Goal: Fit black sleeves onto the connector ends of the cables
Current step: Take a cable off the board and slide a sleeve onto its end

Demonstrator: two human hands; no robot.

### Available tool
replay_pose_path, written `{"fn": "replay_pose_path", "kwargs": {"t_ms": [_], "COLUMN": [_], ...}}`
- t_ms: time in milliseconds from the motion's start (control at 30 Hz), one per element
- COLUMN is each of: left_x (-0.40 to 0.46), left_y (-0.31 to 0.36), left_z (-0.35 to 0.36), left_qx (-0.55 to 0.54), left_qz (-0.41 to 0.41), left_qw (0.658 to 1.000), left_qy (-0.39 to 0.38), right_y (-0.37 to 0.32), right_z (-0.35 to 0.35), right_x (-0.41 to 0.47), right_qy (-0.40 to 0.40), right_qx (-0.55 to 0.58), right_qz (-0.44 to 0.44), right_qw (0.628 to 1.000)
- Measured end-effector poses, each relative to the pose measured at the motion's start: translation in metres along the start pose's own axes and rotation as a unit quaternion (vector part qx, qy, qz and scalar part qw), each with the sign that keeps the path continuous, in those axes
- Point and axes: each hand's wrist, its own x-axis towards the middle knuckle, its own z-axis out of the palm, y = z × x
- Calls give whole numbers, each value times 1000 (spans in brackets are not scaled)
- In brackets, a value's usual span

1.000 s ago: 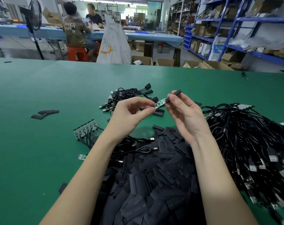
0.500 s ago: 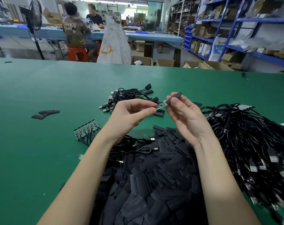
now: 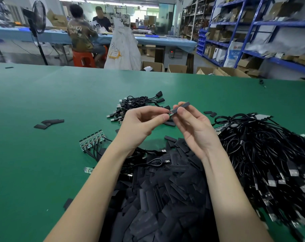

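A black sleeve [image 3: 183,105], pinched between thumb and fingers of the right hand [image 3: 193,127], now covers nearly all of the connector end [image 3: 172,112] held above the green tabletop [image 3: 43,172]; a second ago most of the small circuit board stood bare between the two hands, and only a sliver with red wiring shows today, suggesting this fit is close to done. The left hand [image 3: 139,123] pinches the cable end at the sleeve's mouth, fingertips nearly touching the right thumb. Below the wrists lies a heap of loose sleeves [image 3: 157,198]; to the right, a large tangle of cables [image 3: 263,154] waits, while a smaller finished bundle [image 3: 137,102] rests beyond the hands and bare boards [image 3: 91,141] sit to the left
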Motion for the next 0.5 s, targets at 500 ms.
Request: {"fn": "replay_pose_path", "kwargs": {"t_ms": [500], "left_x": [4], "left_y": [-10], "left_z": [3], "left_qx": [43], "left_qz": [114], "left_qw": [992], "left_qy": [46], "right_y": [11], "right_z": [9], "right_x": [4], "right_qy": [23], "right_qx": [32], "right_qz": [3], "right_qw": [999]}}
